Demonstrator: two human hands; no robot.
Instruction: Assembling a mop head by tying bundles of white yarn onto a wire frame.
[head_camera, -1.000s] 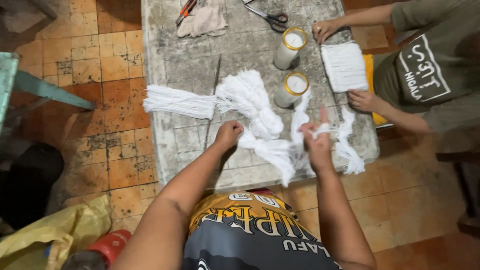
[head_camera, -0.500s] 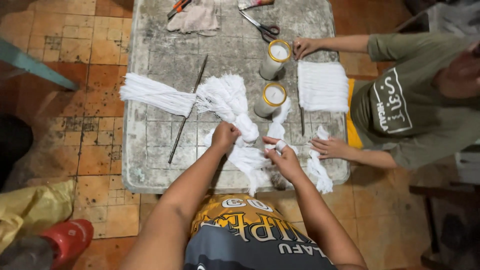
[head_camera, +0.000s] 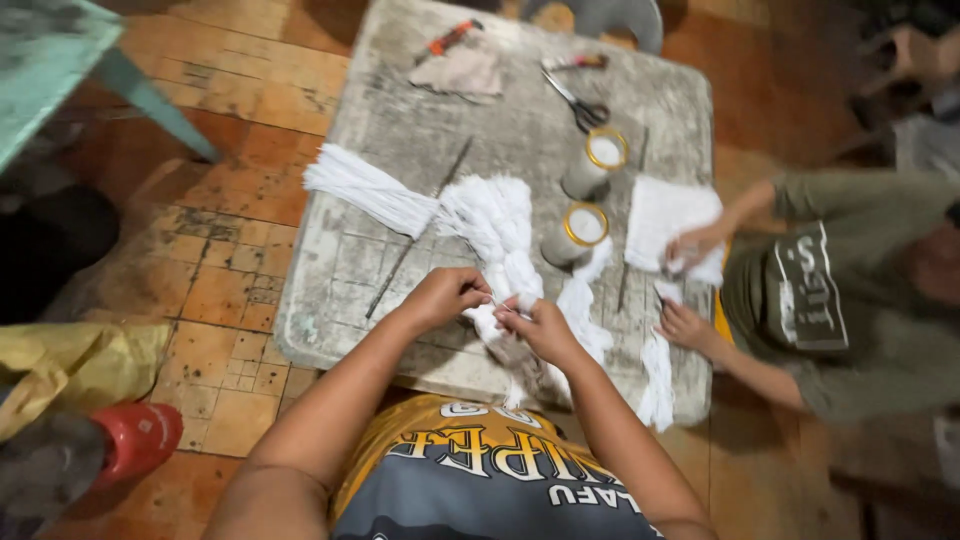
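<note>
Stone table (head_camera: 340, 300): one. White string bundle (head_camera: 500, 215) runs lengthwise away from the hands, its near end directly between them; both equally near. Left hand (head_camera: 443, 297) and right hand (head_camera: 540, 328), fingers closed, pinch strands there. Beyond right hand: two glass candle jars (head_camera: 580, 232), one pair of scissors (head_camera: 578, 100).

- yellow plastic bag (head_camera: 75, 365), crumpled, on the floor at far left, beside a red item.
- two cylindrical jars (head_camera: 578, 232) with gold rims on the counter, pale sides, label not readable.
- no signs or screens seen.
</note>
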